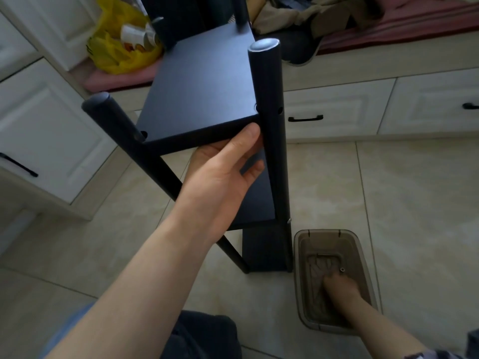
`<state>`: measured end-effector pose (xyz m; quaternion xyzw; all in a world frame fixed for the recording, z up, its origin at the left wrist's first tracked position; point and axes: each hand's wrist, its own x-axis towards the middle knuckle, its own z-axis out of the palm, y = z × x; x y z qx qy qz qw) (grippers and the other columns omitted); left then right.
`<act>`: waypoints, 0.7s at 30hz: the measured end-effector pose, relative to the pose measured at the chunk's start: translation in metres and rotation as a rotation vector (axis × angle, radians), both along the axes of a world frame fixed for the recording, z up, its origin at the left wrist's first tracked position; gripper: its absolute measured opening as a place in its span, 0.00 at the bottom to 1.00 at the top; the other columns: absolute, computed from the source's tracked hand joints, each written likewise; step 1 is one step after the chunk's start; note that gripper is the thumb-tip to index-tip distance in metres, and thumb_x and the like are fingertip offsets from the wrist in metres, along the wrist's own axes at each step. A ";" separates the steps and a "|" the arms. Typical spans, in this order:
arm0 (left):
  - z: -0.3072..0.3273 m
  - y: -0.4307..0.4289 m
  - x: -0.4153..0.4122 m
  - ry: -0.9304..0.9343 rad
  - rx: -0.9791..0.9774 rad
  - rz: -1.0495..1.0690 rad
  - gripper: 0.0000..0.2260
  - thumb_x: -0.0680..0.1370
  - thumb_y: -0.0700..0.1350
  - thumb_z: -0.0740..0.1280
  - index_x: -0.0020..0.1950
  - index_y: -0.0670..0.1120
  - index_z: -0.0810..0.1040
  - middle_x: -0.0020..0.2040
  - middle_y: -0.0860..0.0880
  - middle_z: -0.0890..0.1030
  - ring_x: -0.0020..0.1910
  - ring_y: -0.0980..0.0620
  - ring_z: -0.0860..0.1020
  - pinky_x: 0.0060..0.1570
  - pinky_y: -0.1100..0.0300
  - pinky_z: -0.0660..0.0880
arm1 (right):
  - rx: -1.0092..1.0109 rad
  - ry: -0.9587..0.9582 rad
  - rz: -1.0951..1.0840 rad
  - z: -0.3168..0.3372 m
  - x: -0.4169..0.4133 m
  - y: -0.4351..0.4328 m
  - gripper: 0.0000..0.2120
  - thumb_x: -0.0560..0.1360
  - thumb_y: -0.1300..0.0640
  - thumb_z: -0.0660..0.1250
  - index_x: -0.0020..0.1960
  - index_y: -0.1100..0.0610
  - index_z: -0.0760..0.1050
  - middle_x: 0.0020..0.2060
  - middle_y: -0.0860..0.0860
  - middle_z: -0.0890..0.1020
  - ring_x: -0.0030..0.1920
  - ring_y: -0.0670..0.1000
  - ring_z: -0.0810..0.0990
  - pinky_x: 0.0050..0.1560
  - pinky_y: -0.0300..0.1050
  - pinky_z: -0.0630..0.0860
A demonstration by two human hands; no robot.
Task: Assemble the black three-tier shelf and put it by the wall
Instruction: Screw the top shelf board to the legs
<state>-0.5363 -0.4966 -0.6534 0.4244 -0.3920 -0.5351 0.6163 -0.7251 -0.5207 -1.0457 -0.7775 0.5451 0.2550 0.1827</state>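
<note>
Closest in, the left hand grips the front edge of the top board of the black shelf, fingers curled beneath. That shelf stands upright on the tiled floor. Just right of its foot, the right hand reaches into a brown plastic box; whether it holds anything, I can't tell. Behind the shelf sits a yellow bag.

No text, label or number is readable; dark print on the yellow bag is blurred.
</note>
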 end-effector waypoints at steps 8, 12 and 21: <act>-0.001 -0.002 0.001 -0.005 -0.001 -0.003 0.06 0.73 0.45 0.70 0.43 0.55 0.86 0.53 0.52 0.85 0.57 0.53 0.82 0.50 0.60 0.77 | -0.017 -0.077 -0.058 0.010 0.006 -0.008 0.21 0.83 0.60 0.50 0.76 0.55 0.59 0.67 0.57 0.74 0.66 0.58 0.75 0.60 0.53 0.74; 0.000 -0.001 0.001 -0.005 -0.005 -0.003 0.06 0.73 0.45 0.71 0.42 0.55 0.87 0.53 0.52 0.85 0.57 0.53 0.82 0.50 0.61 0.76 | 0.019 -0.266 -0.163 0.025 0.014 -0.018 0.14 0.82 0.58 0.54 0.67 0.54 0.68 0.61 0.55 0.78 0.58 0.56 0.79 0.55 0.50 0.76; 0.002 0.003 -0.003 0.001 0.004 0.047 0.05 0.72 0.45 0.72 0.45 0.53 0.86 0.56 0.49 0.85 0.60 0.50 0.82 0.55 0.55 0.74 | 0.210 -0.549 -0.216 0.137 0.028 -0.060 0.11 0.77 0.57 0.67 0.36 0.52 0.77 0.30 0.47 0.80 0.31 0.46 0.79 0.31 0.37 0.73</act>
